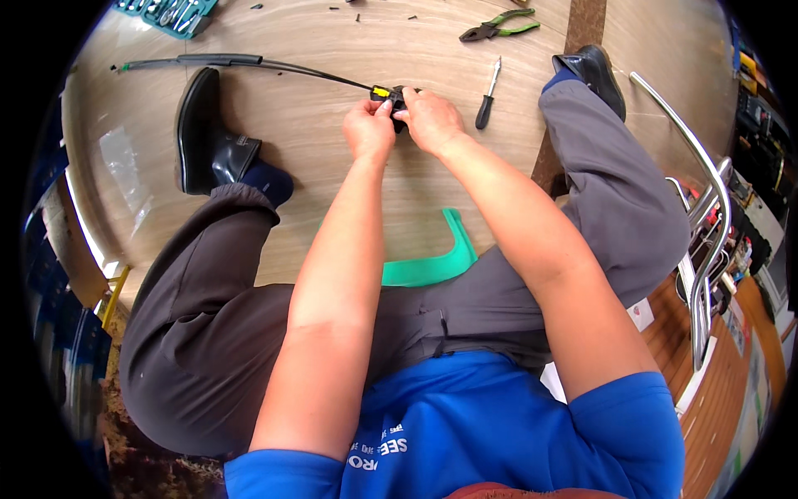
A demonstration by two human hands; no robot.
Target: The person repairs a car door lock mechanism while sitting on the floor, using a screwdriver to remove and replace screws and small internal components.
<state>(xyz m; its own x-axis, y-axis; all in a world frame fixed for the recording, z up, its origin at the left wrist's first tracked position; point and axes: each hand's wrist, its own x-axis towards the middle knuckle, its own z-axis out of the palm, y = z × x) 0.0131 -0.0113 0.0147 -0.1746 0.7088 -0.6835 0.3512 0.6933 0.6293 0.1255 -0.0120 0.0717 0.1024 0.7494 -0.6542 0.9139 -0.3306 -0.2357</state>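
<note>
A small black part with a yellow piece [381, 91] on it is between my two hands, above the floor. My left hand [368, 130] pinches its near left side, thumb against the edge. From the right, my right hand [432, 121] closes its fingers over the other side, hiding much of the part. Two thin black cables [328, 76] run from it to the left, through a thicker black sleeve [220, 60]. A screwdriver [484, 110] with a black handle lies to the right of my right hand.
Green-handled pliers [499, 27] lie farther off, near several tiny dark pieces. A teal tool case [170, 12] is at the far left. Between my legs lies a curved green strip [432, 268]. Clear plastic [125, 175] lies left; a bent chrome tube frame [721, 200] stands right.
</note>
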